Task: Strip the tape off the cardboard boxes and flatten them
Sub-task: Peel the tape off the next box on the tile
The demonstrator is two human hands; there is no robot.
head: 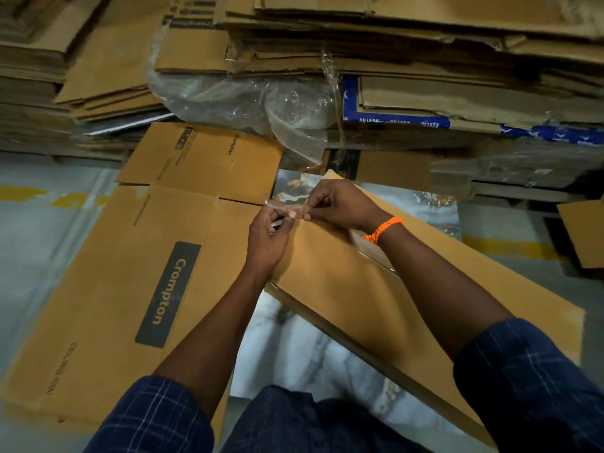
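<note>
Tape (pixel 287 209) is stretching between the left grip (pixel 266 237) and right grip (pixel 340 204), both pinching it over the far edge of the plain cardboard box (pixel 359 282) just right of the Crompton box (pixel 130 273), and pulling low and steadily is probably going to keep it whole.

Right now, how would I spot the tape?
Find the big flat Crompton box on the floor; beside it lies a plain brown box. At its far end the left hand and right hand pinch a short tape strip, crinkled and see-through, unlike the matte cardboard.
</note>
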